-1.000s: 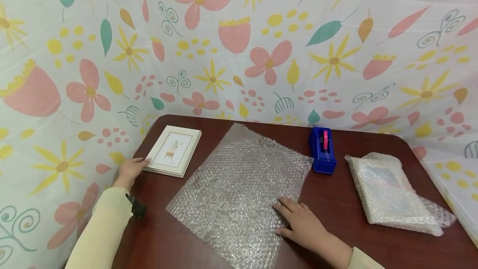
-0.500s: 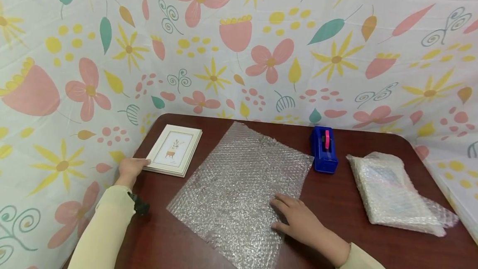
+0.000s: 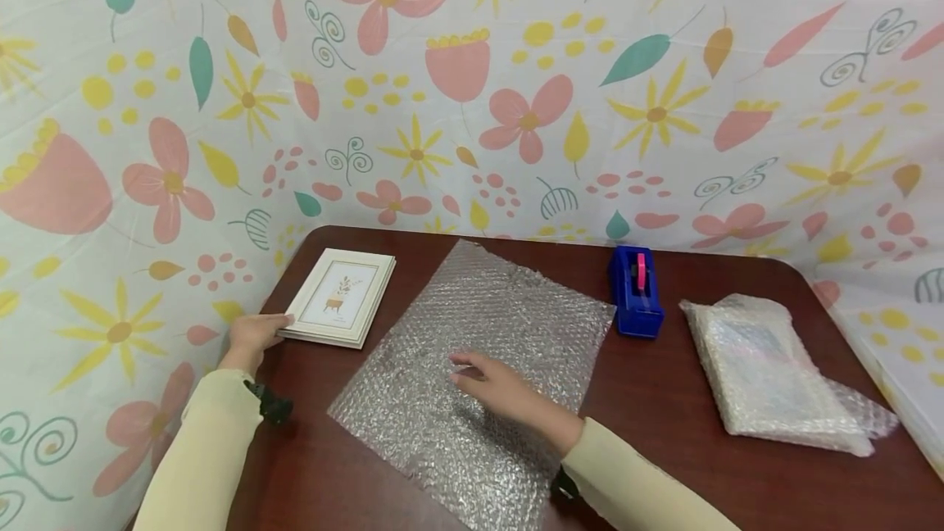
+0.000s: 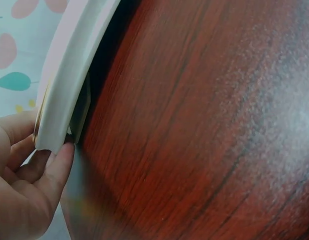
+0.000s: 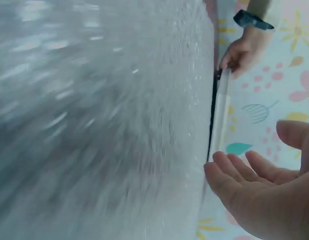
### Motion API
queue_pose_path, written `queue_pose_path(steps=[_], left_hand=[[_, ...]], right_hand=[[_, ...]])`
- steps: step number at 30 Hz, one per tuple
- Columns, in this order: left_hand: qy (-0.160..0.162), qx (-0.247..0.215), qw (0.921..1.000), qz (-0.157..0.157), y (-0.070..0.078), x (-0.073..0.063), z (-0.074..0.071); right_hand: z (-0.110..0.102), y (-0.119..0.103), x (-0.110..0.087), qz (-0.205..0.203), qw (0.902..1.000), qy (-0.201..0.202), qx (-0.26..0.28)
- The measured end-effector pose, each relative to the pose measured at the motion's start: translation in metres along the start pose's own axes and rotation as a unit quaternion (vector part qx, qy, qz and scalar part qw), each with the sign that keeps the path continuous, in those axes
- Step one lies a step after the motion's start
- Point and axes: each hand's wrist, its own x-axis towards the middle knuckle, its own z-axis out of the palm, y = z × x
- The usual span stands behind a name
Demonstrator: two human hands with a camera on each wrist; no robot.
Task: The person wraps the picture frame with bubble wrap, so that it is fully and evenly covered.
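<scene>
My left hand pinches the near left corner of a white picture frame at the table's left. In the left wrist view, thumb and fingers grip the edge of the picture frame. The picture shows a plant in a brown pot, and a second frame edge shows beneath it. My right hand, fingers relaxed and holding nothing, hovers over a sheet of clear bubble wrap spread at mid-table. In the right wrist view the right hand has its fingers loosely bent beside the bubble wrap.
A blue tape dispenser with a pink roll stands right of the sheet, touching its corner in this view. Farther right lies a bubble-wrapped package. The dark red table meets a flower-printed cloth behind and on the left.
My right hand has risen from the right edge of the bubble wrap and moved left over its middle. The left hand stays at the picture frame's corner.
</scene>
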Motion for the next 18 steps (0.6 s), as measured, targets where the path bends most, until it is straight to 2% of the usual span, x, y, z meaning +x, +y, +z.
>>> queue_pose_path(steps=[4,8,13,18], left_hand=[[-0.006,0.003,1.0000,0.001,-0.001,-0.001,-0.002],[-0.010,-0.010,0.9999,0.004,-0.001,-0.002,-0.002],[-0.009,-0.027,0.9996,0.008,0.000,-0.004,-0.003],[-0.004,-0.029,0.9995,0.009,0.000,-0.004,-0.002]], right_hand=[[0.014,-0.005,0.020,0.027,0.9955,0.010,0.090],[0.029,-0.010,0.038,0.039,0.9835,0.005,0.177],[0.045,-0.017,0.054,0.032,0.9685,0.002,0.247],[0.055,-0.021,0.068,0.038,0.9572,0.003,0.287]])
